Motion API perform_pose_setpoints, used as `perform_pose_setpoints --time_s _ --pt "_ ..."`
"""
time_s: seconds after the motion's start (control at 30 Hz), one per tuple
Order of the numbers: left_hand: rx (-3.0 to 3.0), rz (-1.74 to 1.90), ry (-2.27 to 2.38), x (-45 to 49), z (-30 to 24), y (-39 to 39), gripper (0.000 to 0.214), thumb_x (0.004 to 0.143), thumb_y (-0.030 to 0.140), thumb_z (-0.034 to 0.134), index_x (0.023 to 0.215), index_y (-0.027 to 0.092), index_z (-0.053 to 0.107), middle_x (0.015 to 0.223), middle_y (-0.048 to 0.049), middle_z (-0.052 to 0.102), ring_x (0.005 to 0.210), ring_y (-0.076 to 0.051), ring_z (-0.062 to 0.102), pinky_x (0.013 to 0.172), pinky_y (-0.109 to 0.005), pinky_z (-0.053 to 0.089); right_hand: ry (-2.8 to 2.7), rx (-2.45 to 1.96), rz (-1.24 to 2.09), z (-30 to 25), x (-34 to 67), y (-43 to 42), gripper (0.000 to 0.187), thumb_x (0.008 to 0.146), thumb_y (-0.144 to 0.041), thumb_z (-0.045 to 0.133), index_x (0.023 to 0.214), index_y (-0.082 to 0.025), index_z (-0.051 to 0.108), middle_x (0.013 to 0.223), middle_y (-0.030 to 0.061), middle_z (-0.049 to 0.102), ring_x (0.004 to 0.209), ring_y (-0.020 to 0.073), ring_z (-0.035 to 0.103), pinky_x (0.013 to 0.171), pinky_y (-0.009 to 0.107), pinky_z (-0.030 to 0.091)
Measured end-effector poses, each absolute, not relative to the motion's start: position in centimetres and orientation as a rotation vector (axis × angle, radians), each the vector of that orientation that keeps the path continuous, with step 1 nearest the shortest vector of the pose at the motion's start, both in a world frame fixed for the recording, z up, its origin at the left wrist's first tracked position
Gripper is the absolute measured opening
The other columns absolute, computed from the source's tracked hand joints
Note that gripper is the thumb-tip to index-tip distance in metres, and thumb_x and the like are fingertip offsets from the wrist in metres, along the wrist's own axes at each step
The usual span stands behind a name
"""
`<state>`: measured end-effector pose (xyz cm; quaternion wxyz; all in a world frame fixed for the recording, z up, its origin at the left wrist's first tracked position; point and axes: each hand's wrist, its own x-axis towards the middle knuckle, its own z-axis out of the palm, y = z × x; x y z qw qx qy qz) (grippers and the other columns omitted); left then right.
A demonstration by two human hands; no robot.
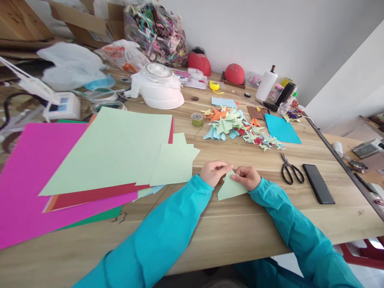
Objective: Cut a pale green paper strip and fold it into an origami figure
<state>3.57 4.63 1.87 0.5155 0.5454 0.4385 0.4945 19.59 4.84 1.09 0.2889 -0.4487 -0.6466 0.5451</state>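
Note:
A folded piece of pale green paper (229, 189) is held just above the wooden table between my two hands. My left hand (214, 172) pinches its upper tip, fingers closed together. At its right edge my right hand (247, 177) grips it, thumb lying on the front face. Left of my hands lie small pale green sheets (175, 164), partly over a stack of large pale green sheets (120, 148). Beyond my hands sits a pile of folded paper stars (226, 125) in green, orange, blue and red.
Black-handled scissors (289, 170) and a phone (318, 184) lie to the right. A blue sheet (282, 128) rests behind them. Magenta paper (33, 172) spreads at far left. A green tape roll (197, 119) and red pincushions (234, 74) stand farther back.

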Motion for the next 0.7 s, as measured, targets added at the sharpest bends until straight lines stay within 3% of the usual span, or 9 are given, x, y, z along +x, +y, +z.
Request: perform_pose_setpoints --time_s 0.2,0.37,0.7 --pt "1.186 1.106 1.087 3.45 1.92 4.53 0.032 0.065 0.045 0.061 0.062 0.014 0.066 0.048 0.0028 0.047 0.045 -0.008 0.039 0.042 -0.022 0.031 -1.739 -1.183 1.458 0.72 19.63 4.93 0.047 0.06 -0.058 0.063 0.053 -0.017 0.042 0.042 -0.0069 0.04 0.038 0.0039 0.031 0.036 0.018 0.023" --pt "1.109 1.138 1.083 3.28 1.46 4.85 0.034 0.065 0.046 0.063 0.056 0.014 0.062 0.046 0.0028 0.047 0.043 -0.007 0.04 0.042 -0.021 0.032 -1.749 -1.167 1.46 0.39 19.78 4.98 0.045 0.062 -0.056 0.063 0.054 -0.017 0.043 0.043 -0.0066 0.041 0.038 0.004 0.031 0.037 0.018 0.023" --pt "1.261 1.219 1.079 3.36 1.86 4.75 0.027 0.056 0.039 0.071 0.053 0.015 0.062 0.051 0.002 0.052 0.049 -0.009 0.043 0.047 -0.022 0.035 -1.766 -1.179 1.436 0.54 19.66 4.95 0.045 0.061 -0.056 0.063 0.054 -0.017 0.043 0.043 -0.0069 0.039 0.038 0.0039 0.03 0.037 0.018 0.022"
